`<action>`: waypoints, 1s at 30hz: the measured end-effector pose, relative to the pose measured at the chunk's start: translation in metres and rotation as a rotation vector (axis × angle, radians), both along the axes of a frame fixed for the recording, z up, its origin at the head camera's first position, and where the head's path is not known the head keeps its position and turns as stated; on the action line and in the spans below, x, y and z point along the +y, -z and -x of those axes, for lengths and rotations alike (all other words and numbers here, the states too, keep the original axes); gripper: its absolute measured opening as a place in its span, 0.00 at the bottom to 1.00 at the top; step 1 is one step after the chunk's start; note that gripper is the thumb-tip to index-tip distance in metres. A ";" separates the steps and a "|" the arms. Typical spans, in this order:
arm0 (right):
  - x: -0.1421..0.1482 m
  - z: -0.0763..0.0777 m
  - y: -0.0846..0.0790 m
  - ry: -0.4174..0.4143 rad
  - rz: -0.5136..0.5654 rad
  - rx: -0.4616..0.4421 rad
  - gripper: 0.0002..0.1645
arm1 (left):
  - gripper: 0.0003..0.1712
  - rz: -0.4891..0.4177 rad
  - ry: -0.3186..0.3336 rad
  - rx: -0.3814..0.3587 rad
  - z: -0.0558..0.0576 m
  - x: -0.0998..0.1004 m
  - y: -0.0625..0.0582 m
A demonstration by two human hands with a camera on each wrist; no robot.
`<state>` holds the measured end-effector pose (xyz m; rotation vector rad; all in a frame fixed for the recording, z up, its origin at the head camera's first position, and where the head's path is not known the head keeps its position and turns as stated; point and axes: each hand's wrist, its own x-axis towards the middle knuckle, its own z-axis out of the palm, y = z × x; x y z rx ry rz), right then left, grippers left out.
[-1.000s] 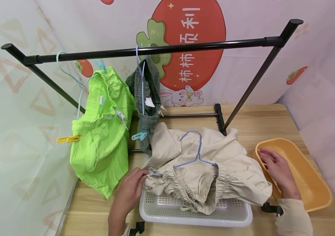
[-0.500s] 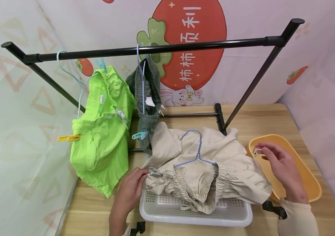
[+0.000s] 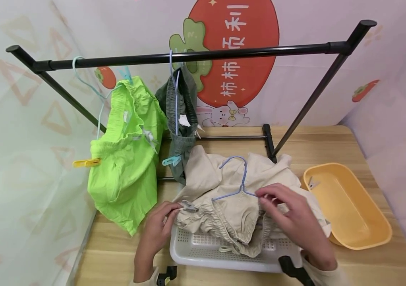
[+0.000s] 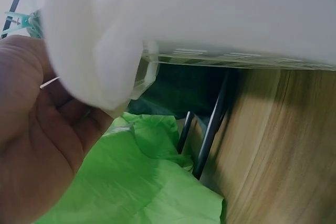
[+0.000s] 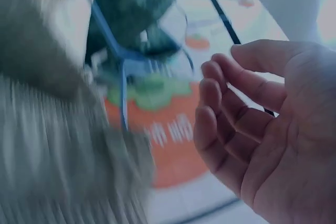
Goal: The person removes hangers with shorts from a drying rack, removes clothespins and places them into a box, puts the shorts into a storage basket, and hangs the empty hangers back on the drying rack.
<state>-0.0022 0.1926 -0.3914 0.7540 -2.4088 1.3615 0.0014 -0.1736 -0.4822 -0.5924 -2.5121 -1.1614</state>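
Beige pants (image 3: 203, 171) with a gathered elastic waistband lie over a white perforated basket (image 3: 203, 258). A blue hanger (image 3: 243, 180) sits in the waistband, its hook lying over the cloth. At the waistband's left end is a grey clothespin (image 3: 189, 206). My left hand (image 3: 157, 228) pinches the waistband edge beside that clothespin; in the left wrist view pale cloth covers part of its fingers. Over the waistband's right end, my right hand (image 3: 294, 214) has loosely bent fingers close to the hanger's arm. In the right wrist view this hand (image 5: 262, 124) holds nothing.
A black rack (image 3: 224, 55) spans the back. Lime green shorts (image 3: 124, 171) and dark grey-green pants (image 3: 183, 115) hang from it on hangers with clothespins. An orange bin (image 3: 353, 210) stands at the right, a small grey piece (image 3: 313, 183) at its left wall.
My right hand has left the orange bin and moved left to the waistband's right end. The bin was drawn a little left earlier. My left hand keeps its place.
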 end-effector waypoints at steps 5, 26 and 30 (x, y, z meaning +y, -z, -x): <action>-0.049 -0.001 0.006 -0.135 0.020 -0.021 0.18 | 0.12 -0.041 0.018 0.004 0.001 0.000 0.002; -0.120 0.007 0.028 -0.171 -0.281 0.122 0.28 | 0.13 -0.022 0.110 -0.052 -0.010 0.005 -0.018; -0.122 0.008 0.029 -0.170 -0.312 0.152 0.27 | 0.14 -0.011 0.113 -0.036 -0.011 0.007 -0.022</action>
